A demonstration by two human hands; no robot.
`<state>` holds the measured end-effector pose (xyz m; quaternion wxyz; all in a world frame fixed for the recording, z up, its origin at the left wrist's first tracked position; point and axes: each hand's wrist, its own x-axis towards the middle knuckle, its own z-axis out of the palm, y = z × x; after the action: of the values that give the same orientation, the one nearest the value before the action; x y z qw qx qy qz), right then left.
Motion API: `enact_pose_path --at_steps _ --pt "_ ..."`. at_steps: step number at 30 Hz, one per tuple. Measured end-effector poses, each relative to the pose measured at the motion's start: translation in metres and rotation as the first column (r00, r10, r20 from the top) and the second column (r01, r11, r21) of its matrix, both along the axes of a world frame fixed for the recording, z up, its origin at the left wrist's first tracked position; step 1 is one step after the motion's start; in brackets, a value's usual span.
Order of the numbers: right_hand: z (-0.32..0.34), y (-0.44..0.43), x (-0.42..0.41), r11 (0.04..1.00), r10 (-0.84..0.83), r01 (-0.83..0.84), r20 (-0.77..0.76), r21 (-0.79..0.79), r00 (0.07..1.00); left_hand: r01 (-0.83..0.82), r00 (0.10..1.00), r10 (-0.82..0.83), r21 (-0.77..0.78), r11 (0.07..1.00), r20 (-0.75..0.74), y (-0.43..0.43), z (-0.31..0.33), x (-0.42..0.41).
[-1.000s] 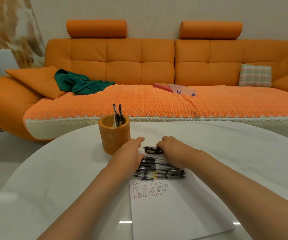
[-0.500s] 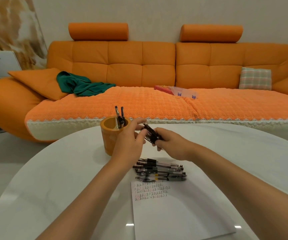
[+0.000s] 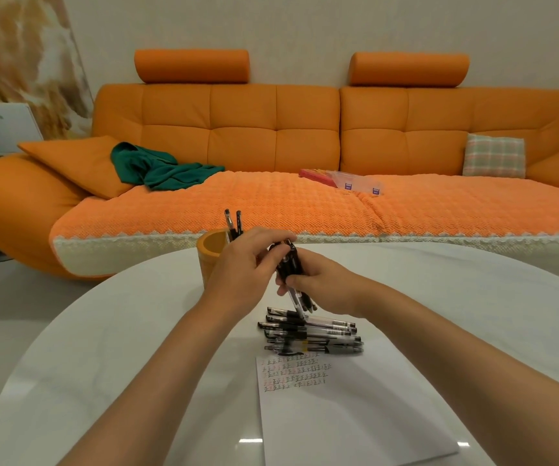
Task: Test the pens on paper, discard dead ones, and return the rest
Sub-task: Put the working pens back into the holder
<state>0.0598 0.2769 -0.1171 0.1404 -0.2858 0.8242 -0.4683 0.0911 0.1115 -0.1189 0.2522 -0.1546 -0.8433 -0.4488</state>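
Note:
Both hands hold a small bundle of black pens (image 3: 290, 265) nearly upright above the table. My left hand (image 3: 243, 269) grips the bundle's top, and my right hand (image 3: 318, 284) pinches its lower half. Their tips hang just over a pile of several black and clear pens (image 3: 311, 331) lying across the top edge of a white sheet of paper (image 3: 348, 418). Rows of small test marks (image 3: 295, 373) cover the sheet's upper part. An orange pen holder (image 3: 209, 253) stands just left of my hands with two pens (image 3: 232, 222) sticking out of it.
The round white table (image 3: 103, 348) carries everything. Behind it runs an orange sofa (image 3: 305, 196) with a green cloth (image 3: 157, 169), a clear plastic box (image 3: 355, 181) and a plaid cushion (image 3: 493, 159). A white board (image 3: 2, 127) leans at the far left.
My hands lifted a few pens off the pile on the paper, raised them and turned the bundle from slanted to nearly upright beside the holder.

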Motion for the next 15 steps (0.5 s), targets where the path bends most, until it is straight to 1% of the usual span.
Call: enact_pose_path --at_steps 3,5,8,11,13,15 --pt "0.0 -0.003 0.003 1.0 0.007 -0.007 -0.01 0.009 1.0 0.008 1.0 -0.008 -0.03 1.0 0.001 -0.003 0.003 0.001" --pt "0.004 -0.006 0.004 1.0 -0.011 0.011 -0.031 -0.008 0.999 -0.019 1.0 0.018 -0.029 0.999 -0.01 -0.008 0.008 0.002" --pt "0.013 -0.012 0.008 0.992 -0.055 0.052 -0.024 -0.115 0.998 -0.096 0.995 0.098 0.037 0.995 -0.033 -0.022 0.016 0.0" --pt "0.021 -0.019 0.012 0.965 -0.091 0.1 0.047 -0.244 0.995 -0.246 0.965 0.252 0.084 0.966 -0.069 -0.042 0.017 -0.004" --pt "0.028 -0.026 0.012 0.94 -0.106 0.124 0.074 -0.317 0.992 -0.346 0.938 0.347 0.074 0.935 -0.006 -0.055 0.012 -0.007" --pt "0.038 -0.037 0.009 0.908 -0.132 0.156 0.088 -0.389 0.987 -0.378 0.921 0.374 0.022 0.925 0.108 -0.065 0.004 -0.011"
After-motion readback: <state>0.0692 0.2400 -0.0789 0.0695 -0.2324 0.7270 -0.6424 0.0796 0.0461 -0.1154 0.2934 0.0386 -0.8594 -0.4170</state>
